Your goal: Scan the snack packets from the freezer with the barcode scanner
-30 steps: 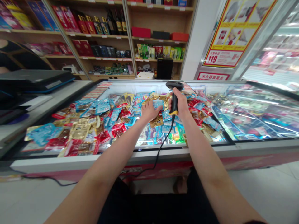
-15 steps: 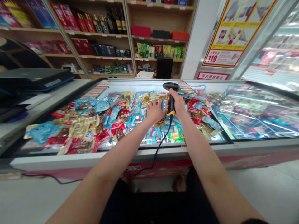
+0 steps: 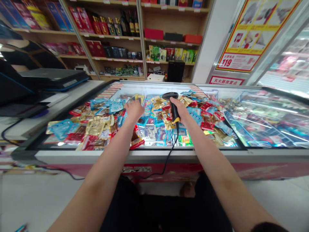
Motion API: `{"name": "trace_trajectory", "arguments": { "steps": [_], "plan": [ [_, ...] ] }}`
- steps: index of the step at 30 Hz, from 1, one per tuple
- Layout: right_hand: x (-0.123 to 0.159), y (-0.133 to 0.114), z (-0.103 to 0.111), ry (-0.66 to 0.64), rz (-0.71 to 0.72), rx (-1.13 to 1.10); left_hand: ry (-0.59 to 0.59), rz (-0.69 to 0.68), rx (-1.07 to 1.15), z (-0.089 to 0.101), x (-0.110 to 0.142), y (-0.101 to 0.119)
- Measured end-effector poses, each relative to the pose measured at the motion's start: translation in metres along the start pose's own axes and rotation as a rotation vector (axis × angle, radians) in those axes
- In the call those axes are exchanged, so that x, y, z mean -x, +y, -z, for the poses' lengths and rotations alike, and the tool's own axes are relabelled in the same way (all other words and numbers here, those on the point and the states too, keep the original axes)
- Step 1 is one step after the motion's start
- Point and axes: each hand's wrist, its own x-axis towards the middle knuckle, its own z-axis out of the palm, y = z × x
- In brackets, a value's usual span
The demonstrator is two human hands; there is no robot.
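While the right hand (image 3: 180, 109) wraps the scanner (image 3: 174, 111) by its handle, presumably to leave its head clear, the left hand (image 3: 134, 110) is over the packets (image 3: 96, 125); I can't tell whether it grips one. They lie spread across the freezer (image 3: 145, 157), probably for easy reach.

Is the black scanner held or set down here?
Held: the right hand wraps around the scanner, with the scanner's head showing beyond the grip.

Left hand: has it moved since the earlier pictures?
Yes, the left hand has moved left: it was right of the foot of the shelf post, now left of it.
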Motion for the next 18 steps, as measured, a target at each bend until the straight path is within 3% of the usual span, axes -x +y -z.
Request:
{"name": "trace_trajectory", "arguments": {
  "steps": [3,7,12,18],
  "plan": [
    [-0.003,0.007,-0.019,-0.050,-0.013,0.017,-0.016,0.065,-0.075,0.014,-0.002,-0.031],
    [-0.011,0.021,-0.043,-0.128,-0.028,0.065,-0.155,0.100,-0.182,0.019,-0.004,-0.054],
    [-0.018,0.033,-0.057,-0.175,-0.032,0.117,-0.225,0.018,-0.130,0.012,-0.014,-0.063],
    [-0.017,0.033,-0.054,-0.150,-0.002,0.106,-0.242,-0.011,-0.107,0.010,-0.027,-0.063]
  ]
}}
